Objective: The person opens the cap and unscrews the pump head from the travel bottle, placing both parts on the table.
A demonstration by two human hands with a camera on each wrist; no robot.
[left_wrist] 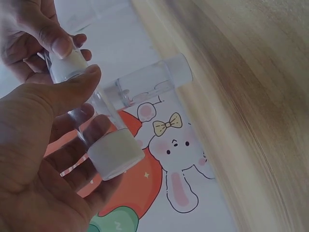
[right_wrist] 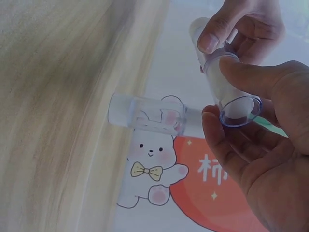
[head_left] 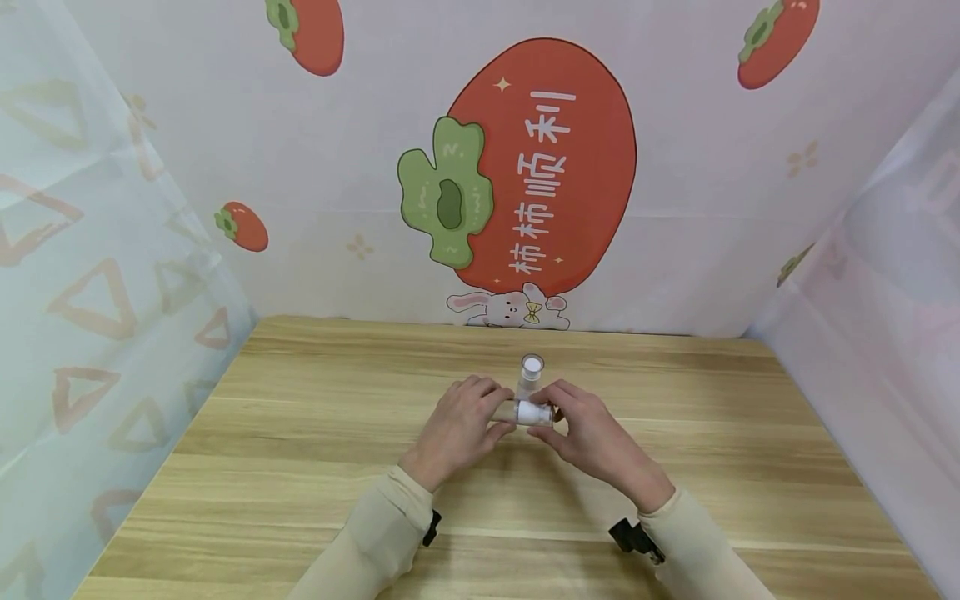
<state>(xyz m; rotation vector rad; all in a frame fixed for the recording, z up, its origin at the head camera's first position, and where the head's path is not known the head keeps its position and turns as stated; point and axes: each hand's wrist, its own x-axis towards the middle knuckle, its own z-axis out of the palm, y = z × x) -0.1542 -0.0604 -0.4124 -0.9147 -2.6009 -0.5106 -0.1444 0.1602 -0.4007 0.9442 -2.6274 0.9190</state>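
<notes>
My left hand point(head_left: 461, 425) and right hand point(head_left: 600, 437) hold one small clear bottle point(head_left: 534, 414) sideways between them, above the table. Its white base point(left_wrist: 116, 153) points to the left hand, whose thumb and fingers grip the clear body. At the other end, the right hand pinches the clear cap point(right_wrist: 241, 111) between thumb and fingers, with a white top inside it. Just behind them a second clear bottle point(head_left: 531, 373) stands upright, its white base point(right_wrist: 120, 110) on the table and a white top under its cap. Part of its lower body is hidden by the held bottle in the head view.
A wood-grain table point(head_left: 315, 400) lies under both hands. At its far edge rises a white backdrop point(head_left: 337, 167) printed with a large persimmon and a rabbit. Patterned cloth point(head_left: 97, 275) hangs at the left, and more cloth borders the right side.
</notes>
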